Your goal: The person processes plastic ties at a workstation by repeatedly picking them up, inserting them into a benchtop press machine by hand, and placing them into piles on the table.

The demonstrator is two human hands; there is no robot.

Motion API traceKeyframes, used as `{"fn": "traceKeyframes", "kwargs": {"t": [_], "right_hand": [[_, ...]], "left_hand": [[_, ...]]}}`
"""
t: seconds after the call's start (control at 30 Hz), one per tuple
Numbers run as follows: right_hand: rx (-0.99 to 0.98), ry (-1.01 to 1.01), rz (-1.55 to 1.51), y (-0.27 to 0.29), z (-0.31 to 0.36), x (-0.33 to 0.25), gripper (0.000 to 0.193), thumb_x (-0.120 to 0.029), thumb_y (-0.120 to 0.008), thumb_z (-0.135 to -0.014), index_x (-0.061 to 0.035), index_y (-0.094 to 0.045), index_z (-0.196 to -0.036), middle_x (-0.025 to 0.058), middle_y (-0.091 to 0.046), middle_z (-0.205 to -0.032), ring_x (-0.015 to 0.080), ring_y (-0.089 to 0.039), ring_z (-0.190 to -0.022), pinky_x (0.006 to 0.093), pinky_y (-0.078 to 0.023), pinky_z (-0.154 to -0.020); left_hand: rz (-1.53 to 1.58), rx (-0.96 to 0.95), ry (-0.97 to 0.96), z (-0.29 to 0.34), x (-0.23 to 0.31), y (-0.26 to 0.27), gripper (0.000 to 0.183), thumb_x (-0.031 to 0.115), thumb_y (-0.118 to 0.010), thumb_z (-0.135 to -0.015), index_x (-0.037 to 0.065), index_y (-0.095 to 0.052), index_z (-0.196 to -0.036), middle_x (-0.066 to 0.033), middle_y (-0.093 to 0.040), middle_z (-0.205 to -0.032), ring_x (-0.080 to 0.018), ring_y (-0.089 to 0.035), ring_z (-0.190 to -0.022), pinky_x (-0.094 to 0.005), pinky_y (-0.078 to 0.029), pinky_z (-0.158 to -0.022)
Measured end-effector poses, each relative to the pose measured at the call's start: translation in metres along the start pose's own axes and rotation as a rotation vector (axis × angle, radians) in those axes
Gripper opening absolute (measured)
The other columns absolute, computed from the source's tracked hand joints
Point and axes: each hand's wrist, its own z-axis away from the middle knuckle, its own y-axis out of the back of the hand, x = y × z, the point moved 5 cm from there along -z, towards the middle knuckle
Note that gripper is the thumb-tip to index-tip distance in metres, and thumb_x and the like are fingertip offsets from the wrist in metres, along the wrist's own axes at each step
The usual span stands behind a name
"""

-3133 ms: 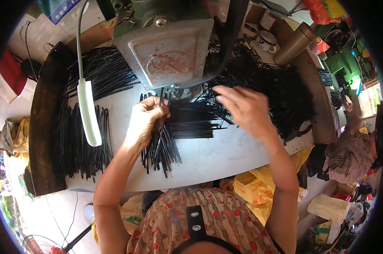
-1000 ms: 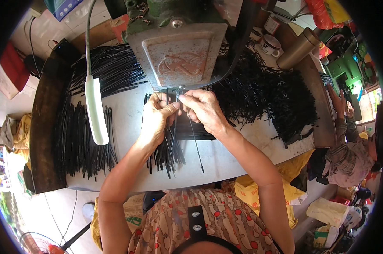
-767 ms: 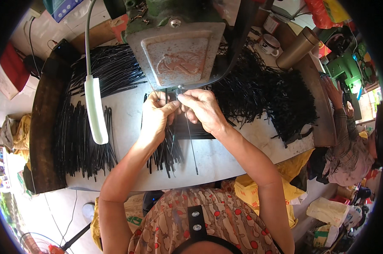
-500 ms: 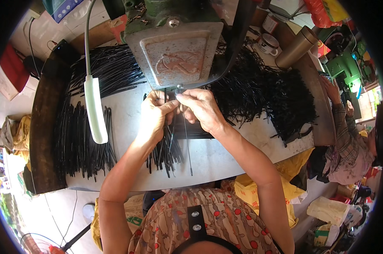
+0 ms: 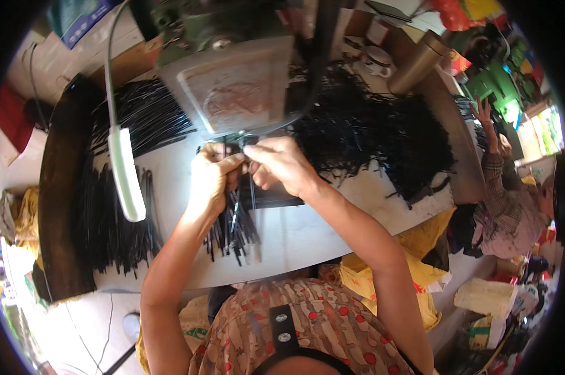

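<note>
Both my hands are raised close under the head of a green and grey bench machine (image 5: 232,87). My left hand (image 5: 211,178) is closed, thumb pressed to fingers, on several thin black strips (image 5: 235,228) whose ends hang below it. My right hand (image 5: 284,164) pinches at the same spot, just beneath the machine head. A slender strip (image 5: 253,190) hangs below its fingertips. Motion blur and the fingers hide the exact point of contact, but the two hands nearly touch.
Black strips lie in a bundle (image 5: 117,219) at the left and a pile (image 5: 145,112) behind it. A tangled black heap (image 5: 370,125) covers the right. A lit lamp (image 5: 126,175), a mug (image 5: 377,59) and a metal flask (image 5: 418,61) stand around. Another person (image 5: 510,209) sits at right.
The whole view has shifted a little and blurred. My hands keep their place under the machine head. The other person's hand at the right now shows spread fingers.
</note>
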Motion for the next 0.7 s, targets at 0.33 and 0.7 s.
{"fn": "traceKeyframes", "kwargs": {"t": [0.33,0.7], "right_hand": [[0.84,0.505,0.953,0.109,0.045,-0.08,0.019,-0.023,-0.06,-0.074,-0.0052,-0.063,-0.08,0.0134,-0.062,-0.069,0.0291,-0.06,-0.066,0.0358,-0.046,-0.062],[0.754,0.362,1.216,0.109,0.021,-0.061,0.02,-0.026,-0.056,-0.076,-0.0091,-0.064,-0.083,0.011,-0.06,-0.085,0.0331,-0.058,-0.077,0.04,-0.046,-0.067]], "left_hand": [[-0.03,-0.049,-0.006,0.001,0.004,0.003,0.018,-0.002,-0.058,-0.074,0.005,-0.042,-0.077,-0.0082,-0.053,-0.056,-0.0069,-0.037,-0.036,-0.0188,-0.028,-0.033],[-1.402,-0.016,-0.333,0.036,0.053,0.087,0.032,0.005,-0.06,-0.07,-0.001,-0.048,-0.1,-0.0112,-0.055,-0.063,-0.0239,-0.052,-0.052,-0.0302,-0.042,-0.053]]}}
